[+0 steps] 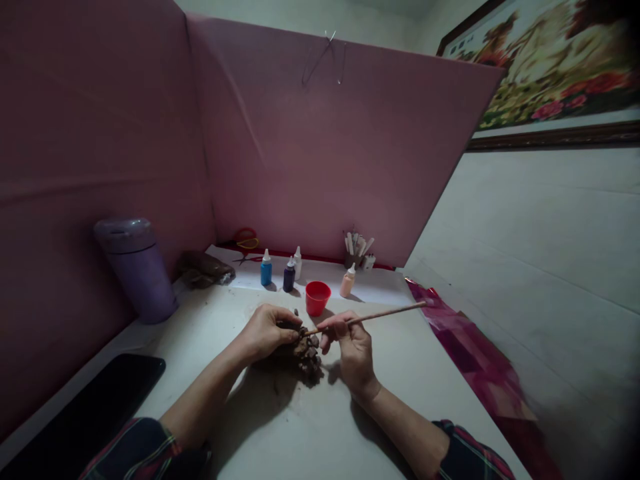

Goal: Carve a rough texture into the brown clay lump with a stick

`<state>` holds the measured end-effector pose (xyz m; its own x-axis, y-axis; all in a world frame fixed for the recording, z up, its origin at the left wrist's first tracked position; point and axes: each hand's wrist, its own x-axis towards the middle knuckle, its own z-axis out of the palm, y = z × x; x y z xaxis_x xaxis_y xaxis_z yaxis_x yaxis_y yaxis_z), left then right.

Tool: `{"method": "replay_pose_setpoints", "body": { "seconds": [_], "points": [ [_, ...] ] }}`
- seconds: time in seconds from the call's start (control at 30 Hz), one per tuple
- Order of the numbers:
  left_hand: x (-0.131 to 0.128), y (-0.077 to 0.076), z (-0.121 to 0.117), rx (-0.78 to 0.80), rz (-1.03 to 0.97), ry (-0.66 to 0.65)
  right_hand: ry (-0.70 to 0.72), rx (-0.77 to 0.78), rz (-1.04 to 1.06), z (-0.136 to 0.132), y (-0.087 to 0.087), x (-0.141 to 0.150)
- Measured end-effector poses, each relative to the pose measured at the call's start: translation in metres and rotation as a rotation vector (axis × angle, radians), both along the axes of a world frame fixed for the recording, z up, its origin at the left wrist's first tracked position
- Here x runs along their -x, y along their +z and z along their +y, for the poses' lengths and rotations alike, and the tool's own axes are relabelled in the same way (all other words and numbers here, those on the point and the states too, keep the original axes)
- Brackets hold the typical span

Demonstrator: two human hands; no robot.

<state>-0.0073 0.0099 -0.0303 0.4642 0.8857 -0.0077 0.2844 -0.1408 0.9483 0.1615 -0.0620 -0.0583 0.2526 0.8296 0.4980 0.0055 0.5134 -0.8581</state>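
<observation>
The left hand (270, 333) pinches a pine cone (309, 359), maybe so it won't wobble. The right hand (356, 350) holds a thin stick (387, 313) like a pencil, tip at the cone. A red cup (317, 303) sits near, at its twelve o'clock.

Quantities in hand and on the counter (400, 407): two hands (356, 350), one pinecone (311, 363), one thin stick (387, 313), four nozzle-tipped bottles (267, 272) (one blue, one dark, one white, one peach), one red cup (317, 300), one purple tumbler (143, 277), one flat black item (95, 407), one brown bundle (204, 268). At the rear, one group of upright tools (354, 247), individual count indeterminate; scissors (243, 259), at least one pair, exact count unclear. Beyond the counter: two pink panels (320, 147), one framed picture (560, 73).
</observation>
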Motion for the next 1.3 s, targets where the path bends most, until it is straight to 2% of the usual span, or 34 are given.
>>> {"method": "replay_pose_setpoints", "body": {
  "seconds": [0.1, 0.2, 0.4, 0.63, 0.8, 1.03, 1.3],
  "points": [
    [0.003, -0.001, 0.002, 0.03, -0.036, -0.045, 0.031, 0.047, 0.089, 0.004, 0.0, -0.002],
    [0.006, 0.001, 0.003, 0.059, -0.08, -0.097, 0.005, 0.024, 0.063, -0.002, 0.004, 0.0],
    [0.012, 0.008, 0.003, 0.195, -0.172, -0.099, -0.118, -0.278, 0.038, -0.019, 0.023, -0.002],
    [0.013, 0.01, 0.004, 0.157, -0.104, -0.117, 0.006, -0.175, -0.115, -0.018, 0.017, 0.007],
    [0.012, 0.008, 0.004, 0.175, -0.121, -0.117, 0.051, -0.227, -0.199, -0.019, 0.013, 0.007],
    [0.013, 0.013, 0.003, 0.191, -0.106, -0.125, -0.002, -0.353, -0.186, -0.016, 0.013, 0.002],
    [0.011, 0.01, 0.004, 0.201, -0.136, -0.124, 0.004, -0.235, -0.164, -0.015, 0.012, 0.002]
  ]
}}
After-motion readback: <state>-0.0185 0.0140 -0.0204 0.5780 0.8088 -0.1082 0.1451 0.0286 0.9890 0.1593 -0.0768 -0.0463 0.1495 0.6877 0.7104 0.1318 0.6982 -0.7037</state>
